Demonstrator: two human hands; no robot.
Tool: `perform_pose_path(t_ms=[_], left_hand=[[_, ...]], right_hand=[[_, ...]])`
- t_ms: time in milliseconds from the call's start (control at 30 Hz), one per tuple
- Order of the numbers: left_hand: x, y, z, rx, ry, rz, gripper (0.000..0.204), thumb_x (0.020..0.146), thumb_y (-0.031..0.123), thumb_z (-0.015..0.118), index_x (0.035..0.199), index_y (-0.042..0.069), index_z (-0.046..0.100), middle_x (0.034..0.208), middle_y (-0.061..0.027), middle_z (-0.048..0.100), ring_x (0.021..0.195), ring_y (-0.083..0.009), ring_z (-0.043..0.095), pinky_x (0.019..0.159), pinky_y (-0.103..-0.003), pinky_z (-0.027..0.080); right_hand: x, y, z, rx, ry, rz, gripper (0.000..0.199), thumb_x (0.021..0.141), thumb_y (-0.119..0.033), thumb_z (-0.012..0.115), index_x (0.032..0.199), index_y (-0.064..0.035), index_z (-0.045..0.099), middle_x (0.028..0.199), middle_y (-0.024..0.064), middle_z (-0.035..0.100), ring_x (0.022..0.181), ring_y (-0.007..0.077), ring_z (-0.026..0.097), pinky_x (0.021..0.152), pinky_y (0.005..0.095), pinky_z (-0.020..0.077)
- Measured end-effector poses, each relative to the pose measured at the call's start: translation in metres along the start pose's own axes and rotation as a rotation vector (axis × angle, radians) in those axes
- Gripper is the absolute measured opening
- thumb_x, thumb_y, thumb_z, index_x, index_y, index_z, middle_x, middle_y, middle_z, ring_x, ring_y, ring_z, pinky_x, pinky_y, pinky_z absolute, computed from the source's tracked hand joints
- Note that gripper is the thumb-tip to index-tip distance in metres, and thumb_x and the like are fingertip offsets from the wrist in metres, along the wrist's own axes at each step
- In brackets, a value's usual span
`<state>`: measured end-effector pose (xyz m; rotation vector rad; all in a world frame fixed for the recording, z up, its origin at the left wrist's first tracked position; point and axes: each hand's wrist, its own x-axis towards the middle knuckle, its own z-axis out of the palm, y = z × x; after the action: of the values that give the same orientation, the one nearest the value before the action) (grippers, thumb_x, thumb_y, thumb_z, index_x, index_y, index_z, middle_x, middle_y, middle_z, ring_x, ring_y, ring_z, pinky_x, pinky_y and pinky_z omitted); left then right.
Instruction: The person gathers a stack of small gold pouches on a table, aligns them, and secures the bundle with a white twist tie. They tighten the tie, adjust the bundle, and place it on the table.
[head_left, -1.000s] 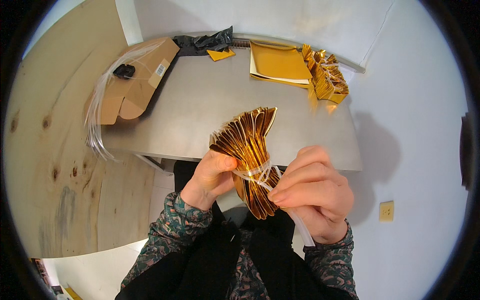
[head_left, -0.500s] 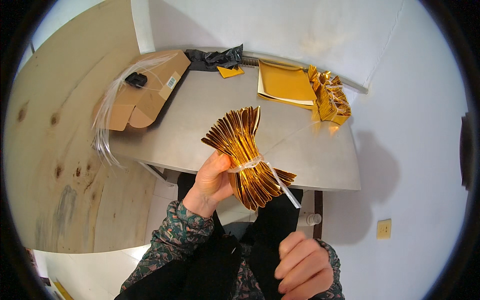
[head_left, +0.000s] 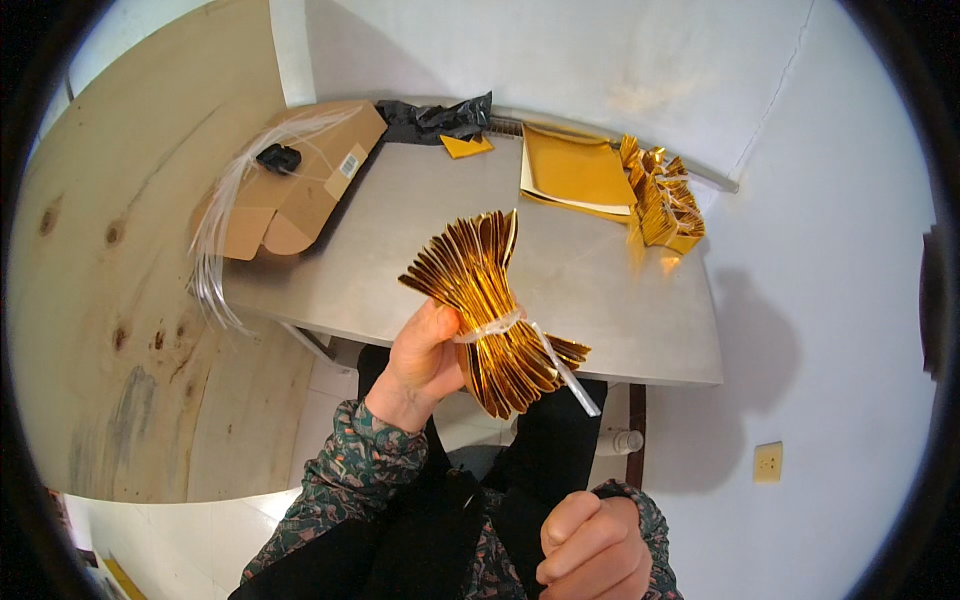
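Observation:
In my left hand (head_left: 425, 355), thumb in front, is a bundle of pleated gold foil paper (head_left: 490, 270). The bundle is cinched at its middle with a clear plastic ribbon (head_left: 492, 328), and both ends fan out. One ribbon tail points down to the right. The bundle is held up in front of the table's near edge. My right hand (head_left: 595, 545) is closed in a fist low in front of me, apart from the bundle, with nothing showing between its fingers.
A metal table (head_left: 400, 240) carries a cardboard box (head_left: 330, 190) with clear ribbon strands (head_left: 215, 235) and a black object (head_left: 278, 158) on it. Farther back lie a black plastic bag (head_left: 440, 118), gold sheets (head_left: 575, 170) and several tied gold bundles (head_left: 668, 205). A wooden board (head_left: 130, 260) stands left.
My right hand has moved slightly down and left, its fingers curling tighter. My left hand still holds the pleated bundle in nearly the same place.

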<state>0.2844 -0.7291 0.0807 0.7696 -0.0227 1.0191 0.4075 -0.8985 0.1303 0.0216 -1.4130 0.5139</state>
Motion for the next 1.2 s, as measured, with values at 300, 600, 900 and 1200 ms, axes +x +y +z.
perform_pose_path(t_ms=[300, 600, 900, 1200], left_hand=[[-0.039, 0.002, -0.011, 0.008, -0.291, -0.062, 0.052, 0.093, 0.040, 0.066, 0.124, -0.001, 0.055, 0.105, -0.0112, 0.062, 0.098, -0.0220, 0.060, 0.081, -0.034, 0.051], [-0.041, 0.005, 0.016, -0.067, -0.660, 0.053, 0.034, 0.098, 0.030, 0.059, 0.092, -0.004, 0.063, 0.090, -0.0163, 0.065, 0.079, -0.0278, 0.062, 0.070, -0.038, 0.052], [-0.037, -0.033, -0.032, 0.024, -0.707, 0.018, 0.016, 0.095, 0.013, 0.068, 0.091, -0.002, 0.065, 0.089, -0.0160, 0.066, 0.077, -0.0286, 0.063, 0.066, -0.035, 0.055], [-0.077, -0.048, -0.084, 0.047, -0.472, 0.012, 0.025, 0.090, 0.016, 0.073, 0.099, -0.005, 0.062, 0.092, -0.0156, 0.066, 0.081, -0.0264, 0.063, 0.067, -0.035, 0.055]], right_hand=[[-0.024, 0.002, -0.011, -0.002, -0.378, 0.057, 0.006, 0.094, -0.005, 0.065, 0.099, -0.0030, 0.067, 0.098, 0.0117, 0.068, 0.081, 0.0245, 0.056, 0.070, 0.0387, 0.0472], [-0.050, -0.017, -0.042, -0.487, 0.071, 0.169, 0.028, 0.078, -0.009, 0.078, 0.092, -0.0174, 0.055, 0.094, 0.0024, 0.056, 0.081, 0.0168, 0.057, 0.062, 0.0281, 0.0452], [-0.112, 0.020, -0.056, -0.743, -0.206, -0.018, 0.036, 0.085, -0.024, 0.079, 0.113, -0.0465, 0.070, 0.117, -0.0151, 0.056, 0.102, 0.0090, 0.051, 0.077, 0.0314, 0.0346], [-0.127, 0.044, -0.028, -0.989, -0.288, 0.060, 0.009, 0.091, -0.032, 0.069, 0.083, -0.0330, 0.067, 0.087, -0.0141, 0.057, 0.079, 0.0049, 0.046, 0.070, 0.0297, 0.0307]])
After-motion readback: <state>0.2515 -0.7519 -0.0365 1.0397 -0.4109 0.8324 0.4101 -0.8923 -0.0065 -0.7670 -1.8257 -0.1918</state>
